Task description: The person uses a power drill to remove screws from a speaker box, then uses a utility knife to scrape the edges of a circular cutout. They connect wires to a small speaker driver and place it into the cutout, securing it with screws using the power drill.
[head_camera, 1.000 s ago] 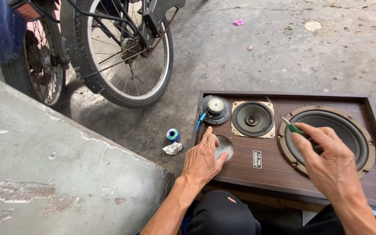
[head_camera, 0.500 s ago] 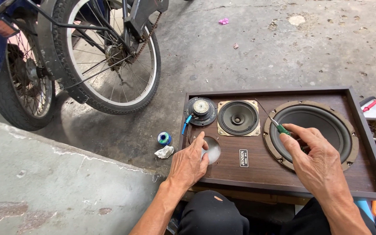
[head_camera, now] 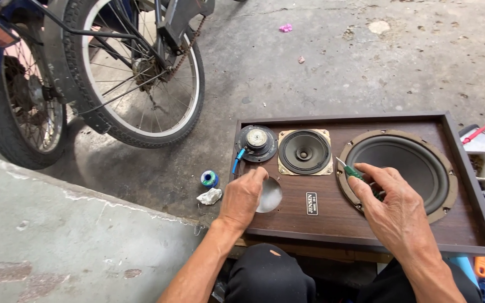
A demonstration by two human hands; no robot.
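Both hands barely shifted; right hand (head_camera: 391, 210) grips green screwdriver (head_camera: 356, 173); left hand (head_camera: 243, 196) apparently flat on speaker cabinet (head_camera: 332, 210).

The left hand (head_camera: 243, 197) hides part of the round port hole (head_camera: 270, 195).

His left hand (head_camera: 243, 197) lies palm down, fingers loosely curled, forearm stretched forward. The right hand (head_camera: 395, 209) is bent at the wrist, fingertips apparently pinched together, thumb side hidden.
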